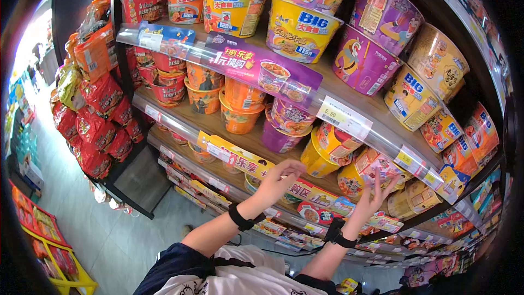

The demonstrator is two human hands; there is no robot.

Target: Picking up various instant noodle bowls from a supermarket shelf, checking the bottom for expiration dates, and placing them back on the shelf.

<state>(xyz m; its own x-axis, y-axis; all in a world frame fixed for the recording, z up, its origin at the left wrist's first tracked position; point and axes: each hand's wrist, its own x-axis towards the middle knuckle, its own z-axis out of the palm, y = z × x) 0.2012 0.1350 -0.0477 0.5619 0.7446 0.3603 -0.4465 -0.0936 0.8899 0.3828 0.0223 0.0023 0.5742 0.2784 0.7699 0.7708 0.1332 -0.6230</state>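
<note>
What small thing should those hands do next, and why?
Perhaps ease the left hand slightly right, toward the yellow noodle cup: it seems empty, and its fingertips point at that nearby cup. The right hand, fingers spread, seems empty too.

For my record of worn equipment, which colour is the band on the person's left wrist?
Black; the left wristband shows best in the head view.

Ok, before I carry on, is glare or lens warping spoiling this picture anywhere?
Head view: the background at far left washes out to white; head view: the upper shelf's front rail bends in a strong curve, and the corners go black; head view: the left hand and right hand read clearly, without heavy shadow.
</note>
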